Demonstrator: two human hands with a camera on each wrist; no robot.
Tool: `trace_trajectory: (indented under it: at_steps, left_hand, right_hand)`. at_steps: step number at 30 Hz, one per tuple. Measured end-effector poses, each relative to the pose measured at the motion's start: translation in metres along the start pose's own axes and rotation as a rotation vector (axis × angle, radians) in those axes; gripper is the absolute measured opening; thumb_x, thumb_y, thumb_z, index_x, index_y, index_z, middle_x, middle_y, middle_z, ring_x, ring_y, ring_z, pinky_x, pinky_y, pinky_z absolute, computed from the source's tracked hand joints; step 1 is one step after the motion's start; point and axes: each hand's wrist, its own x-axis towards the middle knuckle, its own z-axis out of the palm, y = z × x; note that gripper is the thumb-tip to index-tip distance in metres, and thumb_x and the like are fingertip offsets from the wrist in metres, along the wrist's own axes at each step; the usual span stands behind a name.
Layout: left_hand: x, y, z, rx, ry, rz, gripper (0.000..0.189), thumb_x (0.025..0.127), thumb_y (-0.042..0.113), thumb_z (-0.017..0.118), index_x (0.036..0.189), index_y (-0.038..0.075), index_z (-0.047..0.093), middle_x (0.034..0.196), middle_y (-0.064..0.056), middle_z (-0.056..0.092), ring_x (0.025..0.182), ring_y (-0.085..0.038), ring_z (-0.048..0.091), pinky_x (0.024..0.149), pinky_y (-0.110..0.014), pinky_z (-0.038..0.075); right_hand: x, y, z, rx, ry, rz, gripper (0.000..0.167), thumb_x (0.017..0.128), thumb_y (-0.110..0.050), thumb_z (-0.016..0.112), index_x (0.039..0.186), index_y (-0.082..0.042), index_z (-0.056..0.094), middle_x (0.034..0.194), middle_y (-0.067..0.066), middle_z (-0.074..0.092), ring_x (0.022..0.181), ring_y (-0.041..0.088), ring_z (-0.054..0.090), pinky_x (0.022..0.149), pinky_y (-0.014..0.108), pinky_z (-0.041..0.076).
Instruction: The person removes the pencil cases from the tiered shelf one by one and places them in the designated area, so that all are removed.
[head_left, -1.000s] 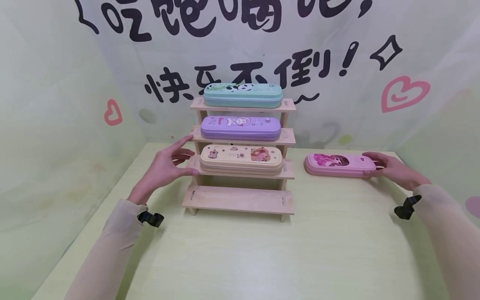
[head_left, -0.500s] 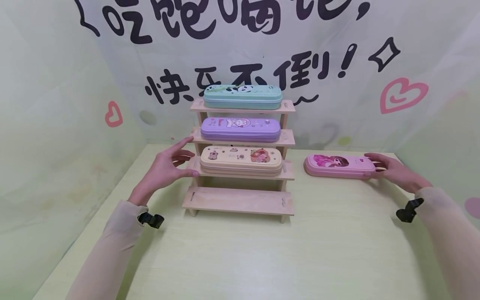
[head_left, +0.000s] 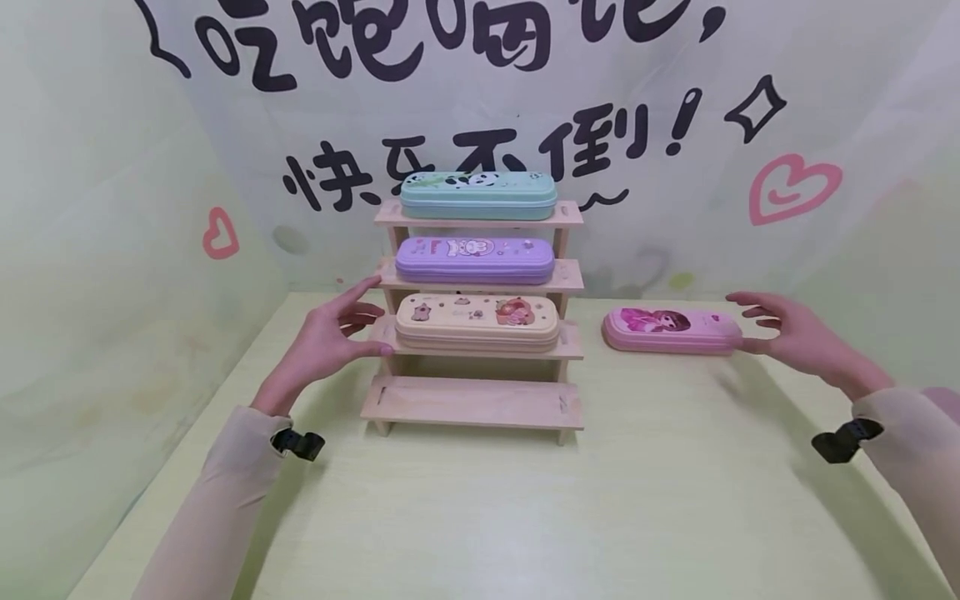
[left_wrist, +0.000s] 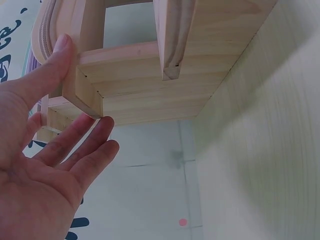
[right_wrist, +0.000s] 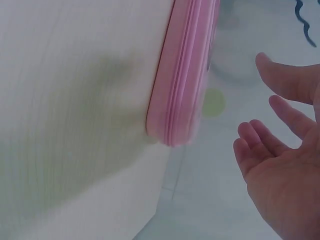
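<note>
A stepped wooden stand [head_left: 472, 402] bears a mint panda pencil case [head_left: 480, 197] on its top step. Below it lie a purple pencil case [head_left: 474, 260] and a cream pencil case [head_left: 476, 321]. My left hand [head_left: 322, 343] holds the stand's left end, a step's end between thumb and fingers; in the left wrist view the thumb lies on the board [left_wrist: 90, 95] and fingertips touch its corner. A pink pencil case [head_left: 667, 331] with a doll picture lies flat on the table. My right hand [head_left: 802, 340] hovers off its right end, fingers spread, apart from it in the right wrist view.
The pale table [head_left: 487, 517] runs up to a fabric backdrop [head_left: 645, 242] with black lettering and pink hearts. Side panels of the same kind of cloth stand at left and right. A black wrist camera [head_left: 846, 440] sits on each sleeve.
My right hand has let go of the pink pencil case and drawn back to the right, its fingers opening. The left hand stays on the stand. The head view has shifted slightly.
</note>
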Motion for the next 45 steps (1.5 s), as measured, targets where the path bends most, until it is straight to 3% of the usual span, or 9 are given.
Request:
trace_trajectory:
  at_steps: [3, 6, 11, 17, 22, 26, 30, 38, 45]
  left_hand:
    - [0.0, -0.001, -0.001, -0.004, -0.002, 0.001, 0.107, 0.077, 0.016, 0.097, 0.165, 0.034, 0.038, 0.132, -0.018, 0.067, 0.122, -0.035, 0.065, 0.112, -0.048, 0.05]
    - [0.0, -0.001, -0.002, -0.009, -0.006, -0.006, 0.106, 0.078, 0.017, 0.097, 0.165, 0.035, 0.038, 0.133, -0.018, 0.067, 0.122, -0.036, 0.065, 0.113, -0.049, 0.049]
    - [-0.001, -0.003, -0.003, -0.014, -0.004, -0.006, 0.107, 0.078, 0.017, 0.097, 0.165, 0.035, 0.037, 0.133, -0.018, 0.067, 0.121, -0.036, 0.065, 0.113, -0.05, 0.049]
    - [0.001, -0.003, -0.001, -0.017, -0.005, 0.009, 0.106, 0.078, 0.017, 0.097, 0.165, 0.035, 0.038, 0.133, -0.018, 0.067, 0.122, -0.036, 0.066, 0.112, -0.047, 0.05]
    - [0.0, -0.006, 0.0, -0.025, 0.003, 0.018, 0.106, 0.078, 0.015, 0.097, 0.164, 0.033, 0.039, 0.131, -0.017, 0.068, 0.12, -0.035, 0.066, 0.112, -0.049, 0.051]
    - [-0.002, -0.007, -0.001, -0.033, 0.003, 0.021, 0.106, 0.078, 0.015, 0.097, 0.165, 0.034, 0.038, 0.131, -0.017, 0.068, 0.12, -0.035, 0.066, 0.112, -0.05, 0.05]
    - [-0.003, -0.007, -0.001, -0.04, 0.002, 0.025, 0.107, 0.077, 0.015, 0.097, 0.165, 0.034, 0.038, 0.131, -0.017, 0.068, 0.119, -0.035, 0.067, 0.111, -0.05, 0.051]
    - [0.0, -0.004, 0.0, -0.037, -0.007, 0.021, 0.106, 0.078, 0.017, 0.097, 0.165, 0.034, 0.038, 0.132, -0.017, 0.068, 0.121, -0.035, 0.066, 0.112, -0.048, 0.05]
    - [0.0, -0.002, -0.001, -0.036, -0.008, 0.021, 0.107, 0.078, 0.017, 0.097, 0.165, 0.035, 0.037, 0.132, -0.017, 0.067, 0.121, -0.035, 0.066, 0.112, -0.049, 0.05]
  right_hand:
    - [-0.005, -0.018, 0.009, -0.013, 0.039, -0.067, 0.069, 0.088, 0.002, 0.083, 0.151, -0.003, 0.053, 0.143, 0.013, 0.054, 0.114, -0.005, 0.047, 0.092, -0.001, 0.037]
    - [-0.009, -0.036, 0.021, -0.005, 0.051, -0.119, 0.066, 0.088, 0.001, 0.083, 0.148, -0.001, 0.055, 0.141, 0.017, 0.057, 0.112, -0.01, 0.046, 0.091, 0.001, 0.039]
    - [-0.015, -0.069, 0.044, 0.032, 0.046, -0.147, 0.064, 0.093, -0.008, 0.082, 0.151, -0.003, 0.055, 0.141, 0.022, 0.058, 0.114, 0.01, 0.054, 0.086, 0.005, 0.041]
    - [-0.023, -0.108, 0.066, 0.098, 0.029, -0.191, 0.064, 0.093, -0.009, 0.082, 0.15, -0.002, 0.055, 0.147, 0.019, 0.056, 0.125, 0.04, 0.058, 0.095, 0.0, 0.036]
    - [-0.023, -0.139, 0.08, 0.153, -0.023, -0.187, 0.065, 0.095, -0.015, 0.082, 0.153, -0.006, 0.053, 0.148, 0.012, 0.057, 0.131, 0.039, 0.056, 0.1, 0.005, 0.039]
    - [-0.018, -0.16, 0.094, 0.214, -0.058, -0.199, 0.07, 0.095, -0.019, 0.082, 0.156, -0.008, 0.049, 0.15, 0.01, 0.056, 0.135, 0.035, 0.055, 0.116, 0.032, 0.044]
    - [-0.01, -0.177, 0.107, 0.243, -0.068, -0.2, 0.071, 0.096, -0.024, 0.082, 0.156, -0.01, 0.048, 0.152, 0.009, 0.054, 0.138, 0.033, 0.052, 0.119, 0.056, 0.039]
    - [0.009, -0.193, 0.117, 0.214, -0.065, -0.192, 0.073, 0.094, -0.019, 0.083, 0.156, -0.003, 0.047, 0.156, 0.016, 0.051, 0.139, 0.041, 0.05, 0.122, 0.058, 0.036]
    - [0.022, -0.2, 0.123, 0.196, -0.058, -0.183, 0.077, 0.093, -0.024, 0.085, 0.156, -0.003, 0.047, 0.155, 0.015, 0.052, 0.138, 0.037, 0.052, 0.12, 0.054, 0.04]
